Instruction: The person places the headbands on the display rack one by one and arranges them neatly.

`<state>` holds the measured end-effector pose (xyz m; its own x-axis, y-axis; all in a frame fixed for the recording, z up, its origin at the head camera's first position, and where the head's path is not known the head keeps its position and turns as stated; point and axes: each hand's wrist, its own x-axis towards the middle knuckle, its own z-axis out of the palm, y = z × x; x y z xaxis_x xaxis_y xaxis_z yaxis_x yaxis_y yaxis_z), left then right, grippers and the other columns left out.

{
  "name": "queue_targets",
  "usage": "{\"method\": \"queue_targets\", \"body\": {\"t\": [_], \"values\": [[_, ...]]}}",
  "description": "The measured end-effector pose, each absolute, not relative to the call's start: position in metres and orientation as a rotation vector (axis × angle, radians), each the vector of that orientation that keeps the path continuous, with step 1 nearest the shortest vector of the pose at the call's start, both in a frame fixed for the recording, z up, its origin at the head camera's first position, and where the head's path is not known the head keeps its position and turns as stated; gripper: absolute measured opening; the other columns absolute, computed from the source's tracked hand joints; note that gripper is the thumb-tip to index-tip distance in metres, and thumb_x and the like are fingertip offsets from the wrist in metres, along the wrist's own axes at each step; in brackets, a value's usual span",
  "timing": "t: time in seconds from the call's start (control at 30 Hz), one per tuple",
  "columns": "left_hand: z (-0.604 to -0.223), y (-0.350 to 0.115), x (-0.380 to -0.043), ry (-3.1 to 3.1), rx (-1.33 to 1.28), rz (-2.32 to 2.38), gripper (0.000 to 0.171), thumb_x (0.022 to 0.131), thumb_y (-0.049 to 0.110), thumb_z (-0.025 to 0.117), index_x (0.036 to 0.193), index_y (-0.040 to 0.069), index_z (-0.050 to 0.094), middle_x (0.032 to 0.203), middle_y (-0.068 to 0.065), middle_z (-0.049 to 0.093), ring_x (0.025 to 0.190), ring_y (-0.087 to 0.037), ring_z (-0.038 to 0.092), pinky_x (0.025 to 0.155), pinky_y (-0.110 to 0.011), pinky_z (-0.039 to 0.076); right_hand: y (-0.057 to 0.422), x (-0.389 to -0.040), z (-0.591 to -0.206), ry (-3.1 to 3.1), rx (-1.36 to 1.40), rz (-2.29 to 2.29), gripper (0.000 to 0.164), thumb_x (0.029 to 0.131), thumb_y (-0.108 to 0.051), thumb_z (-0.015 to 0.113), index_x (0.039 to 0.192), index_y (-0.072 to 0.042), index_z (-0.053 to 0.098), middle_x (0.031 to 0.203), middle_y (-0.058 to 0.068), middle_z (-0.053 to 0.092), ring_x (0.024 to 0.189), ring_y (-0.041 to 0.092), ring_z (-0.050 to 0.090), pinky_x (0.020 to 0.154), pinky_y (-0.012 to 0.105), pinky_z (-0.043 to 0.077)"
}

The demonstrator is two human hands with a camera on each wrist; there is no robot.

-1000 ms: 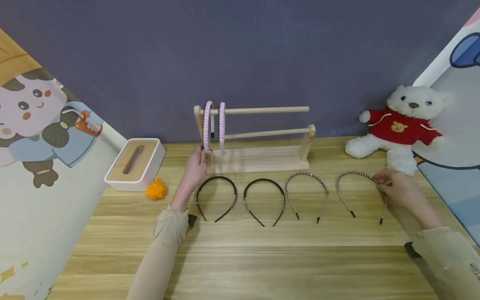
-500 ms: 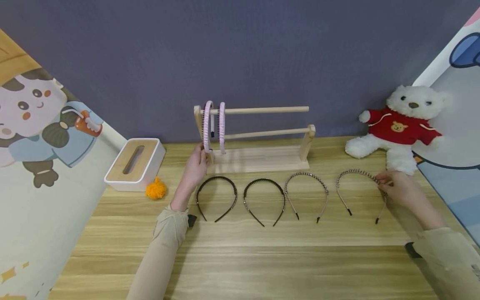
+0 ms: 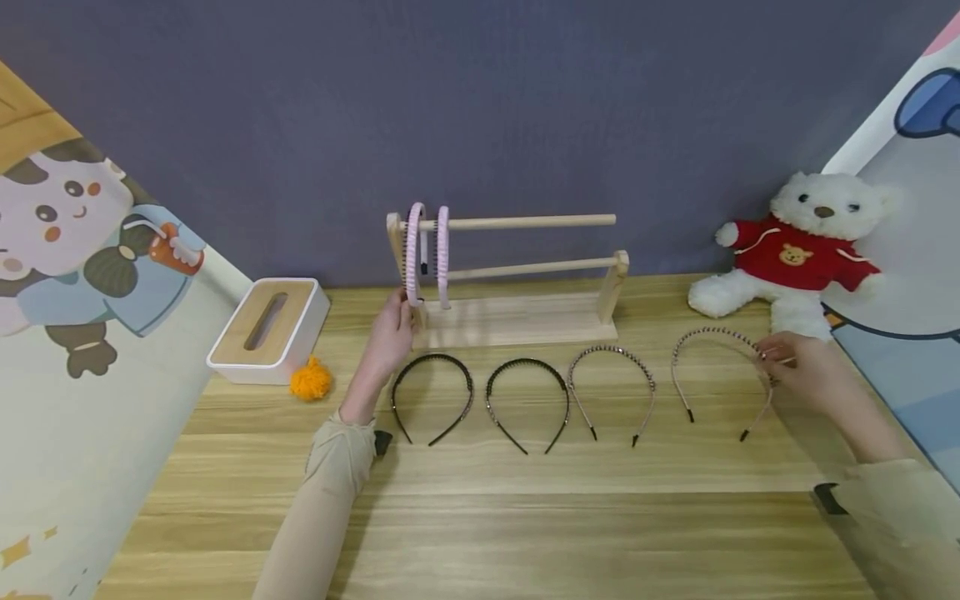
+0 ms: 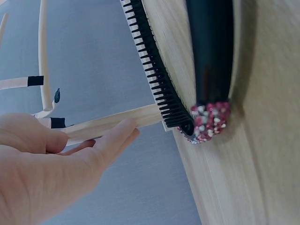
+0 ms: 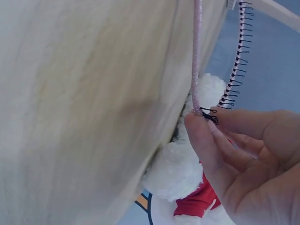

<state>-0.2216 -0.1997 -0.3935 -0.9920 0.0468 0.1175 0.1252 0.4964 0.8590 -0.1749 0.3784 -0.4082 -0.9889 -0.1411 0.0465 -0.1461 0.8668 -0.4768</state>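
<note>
My right hand [image 3: 806,371] pinches the right side of a thin pink headband [image 3: 716,331] with beads and small black teeth. In the right wrist view, thumb and fingertips meet on that headband [image 5: 197,51]. My left hand [image 3: 390,333] holds the left upright of a wooden headband rack [image 3: 517,321]; the left wrist view shows thumb and fingers around its wooden post [image 4: 112,123]. Two pink fabric headbands [image 3: 443,258] hang at the left end of the rack's top bar. In front lie two black headbands [image 3: 433,357] and another pink beaded headband [image 3: 611,348].
A white tissue box [image 3: 270,329] with a wooden lid stands at the left, beside an orange pompom [image 3: 311,379]. At the back right sits a white teddy bear [image 3: 795,250] in a red hoodie, close behind my right hand. A dark wall [image 3: 517,108] rises behind the rack.
The right-hand pink beaded headband has risen slightly, its tips shifting left and up as my right hand lifts it. My left hand keeps its place on the rack.
</note>
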Motion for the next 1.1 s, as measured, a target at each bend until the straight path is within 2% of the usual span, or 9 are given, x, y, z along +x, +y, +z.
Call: {"method": "queue_targets", "body": {"t": [0.17, 0.3, 0.83, 1.0, 1.1], "values": [[-0.394, -0.2, -0.223, -2.654, -0.15, -1.513, 0.048, 0.119, 0.014, 0.029, 0.16, -0.009, 0.035, 0.111, -0.027, 0.058, 0.098, -0.041, 0.057, 0.079, -0.039, 0.047, 0.374, -0.17, -0.4, -3.01, 0.189, 0.719, 0.023, 0.095, 0.008, 0.072, 0.112, 0.02, 0.063, 0.095, 0.038, 0.069, 0.086, 0.057, 0.069, 0.054, 0.026, 0.05], [-0.395, -0.2, -0.224, -2.651, -0.157, -1.512, 0.047, 0.119, 0.014, 0.029, 0.16, -0.009, 0.036, 0.112, -0.028, 0.058, 0.1, -0.043, 0.057, 0.08, -0.04, 0.047, 0.369, -0.166, -0.395, -2.997, 0.167, 0.741, 0.025, 0.096, 0.007, 0.072, 0.115, 0.021, 0.062, 0.097, 0.039, 0.068, 0.087, 0.057, 0.069, 0.054, 0.023, 0.049], [-0.397, -0.201, -0.226, -2.623, -0.166, -1.504, 0.045, 0.118, 0.012, 0.031, 0.155, -0.011, 0.04, 0.106, -0.026, 0.058, 0.095, -0.045, 0.057, 0.077, -0.038, 0.048, 0.362, -0.162, -0.377, -2.924, 0.2, 0.787, 0.026, 0.097, 0.009, 0.072, 0.118, 0.02, 0.062, 0.101, 0.041, 0.067, 0.082, 0.054, 0.07, 0.052, 0.02, 0.05], [-0.395, -0.201, -0.225, -2.631, -0.159, -1.516, 0.045, 0.119, 0.014, 0.031, 0.155, -0.01, 0.041, 0.121, -0.032, 0.059, 0.107, -0.045, 0.059, 0.089, -0.048, 0.052, 0.358, -0.159, -0.37, -2.883, 0.218, 0.781, 0.026, 0.097, 0.008, 0.073, 0.119, 0.017, 0.063, 0.104, 0.04, 0.068, 0.079, 0.049, 0.071, 0.053, 0.018, 0.049], [-0.395, -0.201, -0.225, -2.639, -0.155, -1.513, 0.045, 0.119, 0.013, 0.032, 0.155, -0.01, 0.041, 0.126, -0.032, 0.059, 0.112, -0.044, 0.06, 0.094, -0.052, 0.052, 0.354, -0.156, -0.363, -2.863, 0.21, 0.77, 0.028, 0.096, 0.007, 0.074, 0.12, 0.016, 0.063, 0.105, 0.04, 0.068, 0.082, 0.052, 0.07, 0.054, 0.015, 0.047]]}}
